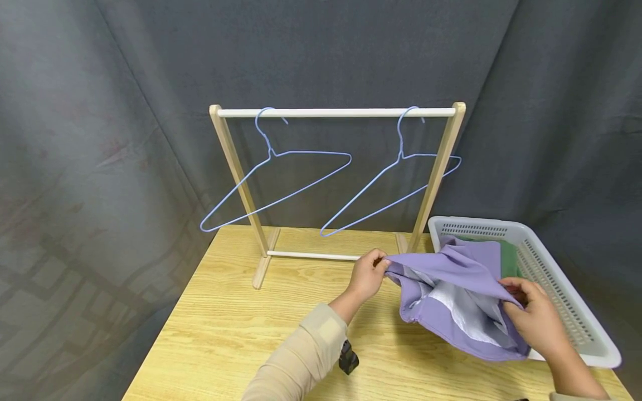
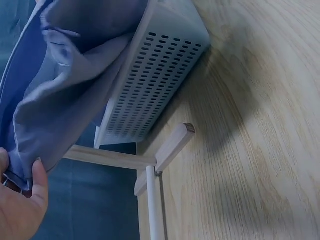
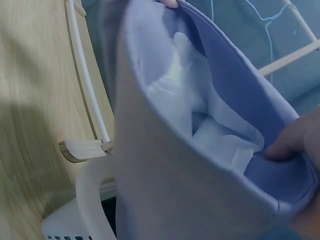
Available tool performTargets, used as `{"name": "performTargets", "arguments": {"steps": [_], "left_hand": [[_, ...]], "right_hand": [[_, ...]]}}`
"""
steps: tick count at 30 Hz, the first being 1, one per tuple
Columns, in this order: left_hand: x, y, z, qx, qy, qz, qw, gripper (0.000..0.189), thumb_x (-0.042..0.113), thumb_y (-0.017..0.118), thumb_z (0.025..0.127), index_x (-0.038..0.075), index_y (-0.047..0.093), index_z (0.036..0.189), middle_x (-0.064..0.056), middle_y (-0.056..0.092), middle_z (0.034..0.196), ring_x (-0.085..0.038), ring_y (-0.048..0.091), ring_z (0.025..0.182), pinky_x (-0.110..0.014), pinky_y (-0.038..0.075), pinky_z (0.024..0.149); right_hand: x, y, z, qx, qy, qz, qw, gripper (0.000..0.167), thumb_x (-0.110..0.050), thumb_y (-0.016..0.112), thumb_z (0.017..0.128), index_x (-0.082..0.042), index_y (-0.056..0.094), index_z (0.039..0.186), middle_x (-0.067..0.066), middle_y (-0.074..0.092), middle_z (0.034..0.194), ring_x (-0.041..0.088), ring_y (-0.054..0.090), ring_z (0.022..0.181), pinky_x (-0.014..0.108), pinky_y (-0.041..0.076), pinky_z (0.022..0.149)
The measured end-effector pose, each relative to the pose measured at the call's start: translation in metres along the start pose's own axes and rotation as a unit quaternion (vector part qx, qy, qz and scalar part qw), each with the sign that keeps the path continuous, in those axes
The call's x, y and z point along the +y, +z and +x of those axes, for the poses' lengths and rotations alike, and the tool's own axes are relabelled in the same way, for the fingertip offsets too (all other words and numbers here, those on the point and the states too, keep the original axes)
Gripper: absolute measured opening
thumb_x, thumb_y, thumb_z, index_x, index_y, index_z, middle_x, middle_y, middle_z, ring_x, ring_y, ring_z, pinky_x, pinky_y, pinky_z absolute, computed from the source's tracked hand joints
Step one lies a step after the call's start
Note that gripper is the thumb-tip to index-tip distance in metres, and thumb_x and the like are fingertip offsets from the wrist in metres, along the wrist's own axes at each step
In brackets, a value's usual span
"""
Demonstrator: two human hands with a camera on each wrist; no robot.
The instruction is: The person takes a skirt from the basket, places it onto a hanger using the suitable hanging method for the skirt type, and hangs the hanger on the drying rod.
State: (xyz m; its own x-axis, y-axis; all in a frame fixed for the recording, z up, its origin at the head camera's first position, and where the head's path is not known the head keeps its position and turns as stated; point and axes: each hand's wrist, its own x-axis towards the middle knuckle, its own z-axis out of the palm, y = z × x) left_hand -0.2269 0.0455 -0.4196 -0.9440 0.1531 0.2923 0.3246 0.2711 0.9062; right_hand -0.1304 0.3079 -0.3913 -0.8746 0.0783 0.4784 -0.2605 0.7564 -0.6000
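Both hands hold up purple pants (image 1: 451, 273) by the edge of the waist opening, above the table's right side. The opening faces the head camera and shows white lining (image 3: 225, 135) inside. At the left end of the waist, my left hand (image 1: 368, 274) pinches the fabric between thumb and fingers. My right hand (image 1: 539, 317) grips the other end, its thumb inside the opening in the right wrist view. The lower part of the pants hangs over the basket (image 1: 567, 284); folds hide how far it reaches.
A wooden rack (image 1: 236, 161) with a white top rail stands at the back. Two blue wire hangers, a left hanger (image 1: 311, 151) and a right hanger (image 1: 361, 192), hang from it. Green cloth (image 1: 509, 259) lies in the basket. Wooden tabletop (image 1: 215, 334) extends left.
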Motion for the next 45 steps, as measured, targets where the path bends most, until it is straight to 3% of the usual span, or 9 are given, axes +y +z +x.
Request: {"name": "performTargets", "arguments": {"steps": [8,10,15,17,24,29,38,40,45], "left_hand": [[-0.004,-0.001,0.001,0.023,0.026,-0.002,0.9994,0.014,-0.008,0.061,0.07,0.005,0.057,0.071,0.004,0.05,0.07,-0.006,0.047,0.068,-0.015,0.043,0.061],[-0.004,-0.002,0.001,0.03,0.024,-0.001,0.9993,0.016,-0.01,0.058,0.068,0.005,0.057,0.071,0.004,0.05,0.071,-0.007,0.049,0.069,-0.015,0.043,0.061],[-0.005,0.0,0.002,0.059,0.038,0.018,0.9974,0.022,-0.014,0.053,0.064,0.006,0.058,0.069,0.001,0.053,0.076,-0.009,0.051,0.072,-0.015,0.043,0.063],[-0.006,0.0,0.002,0.073,0.043,0.023,0.9962,0.022,-0.015,0.052,0.064,0.006,0.058,0.069,0.001,0.054,0.078,-0.009,0.052,0.072,-0.015,0.043,0.063],[-0.006,-0.002,0.003,0.099,0.02,0.013,0.9948,0.018,-0.013,0.053,0.067,0.004,0.056,0.072,-0.002,0.057,0.079,-0.013,0.054,0.069,-0.016,0.044,0.059],[-0.008,0.0,0.004,0.11,-0.01,0.002,0.9938,0.015,-0.009,0.052,0.07,0.002,0.058,0.079,-0.004,0.061,0.076,-0.009,0.054,0.066,-0.016,0.044,0.058],[-0.01,0.005,0.003,0.073,-0.091,-0.017,0.993,0.007,-0.002,0.047,0.082,0.003,0.05,0.086,-0.004,0.056,0.064,-0.011,0.051,0.045,-0.019,0.042,0.04],[-0.009,0.006,0.003,0.062,-0.11,-0.038,0.9913,0.006,-0.002,0.045,0.083,0.002,0.047,0.088,-0.005,0.055,0.063,-0.017,0.053,0.044,-0.021,0.042,0.038],[-0.006,0.009,0.005,0.047,-0.143,-0.104,0.983,0.015,-0.006,0.042,0.082,0.0,0.049,0.093,-0.006,0.055,0.068,-0.017,0.053,0.048,-0.026,0.047,0.045]], "right_hand": [[0.069,-0.002,-0.003,0.027,0.044,-0.004,0.9987,0.024,0.002,0.059,0.076,-0.012,0.056,0.096,-0.017,0.051,0.081,-0.013,0.044,0.073,0.004,0.033,0.058],[0.063,-0.006,-0.003,0.022,0.044,-0.008,0.9987,0.023,0.001,0.06,0.075,-0.013,0.056,0.093,-0.023,0.049,0.078,-0.015,0.043,0.071,0.004,0.033,0.057],[0.012,-0.025,-0.002,-0.011,0.042,-0.03,0.9986,0.02,0.006,0.06,0.071,-0.004,0.054,0.087,-0.029,0.044,0.073,-0.017,0.039,0.066,0.006,0.032,0.053],[0.009,-0.028,-0.002,-0.019,0.043,-0.041,0.9981,0.019,0.006,0.06,0.071,-0.003,0.054,0.087,-0.027,0.045,0.072,-0.016,0.038,0.065,0.008,0.032,0.051],[0.114,-0.017,-0.006,-0.028,0.045,-0.054,0.9971,0.022,-0.015,0.065,0.077,-0.02,0.055,0.097,-0.009,0.056,0.081,-0.007,0.048,0.068,0.011,0.039,0.051],[0.14,-0.008,-0.006,0.001,0.026,-0.03,0.9992,0.024,-0.011,0.066,0.076,-0.016,0.057,0.097,-0.006,0.056,0.082,-0.004,0.051,0.066,0.008,0.039,0.052],[0.137,0.0,-0.003,0.04,0.023,-0.033,0.9984,0.019,-0.012,0.067,0.075,-0.016,0.06,0.092,-0.011,0.056,0.076,-0.004,0.049,0.063,0.009,0.039,0.051],[0.119,-0.005,-0.001,0.035,0.053,-0.069,0.9956,0.016,-0.02,0.067,0.076,-0.019,0.059,0.089,-0.011,0.056,0.074,-0.004,0.048,0.061,0.015,0.04,0.048],[0.039,-0.03,0.004,-0.048,0.129,-0.138,0.9809,0.025,-0.032,0.055,0.084,-0.007,0.056,0.086,0.009,0.057,0.073,0.017,0.048,0.061,0.033,0.034,0.047]]}}
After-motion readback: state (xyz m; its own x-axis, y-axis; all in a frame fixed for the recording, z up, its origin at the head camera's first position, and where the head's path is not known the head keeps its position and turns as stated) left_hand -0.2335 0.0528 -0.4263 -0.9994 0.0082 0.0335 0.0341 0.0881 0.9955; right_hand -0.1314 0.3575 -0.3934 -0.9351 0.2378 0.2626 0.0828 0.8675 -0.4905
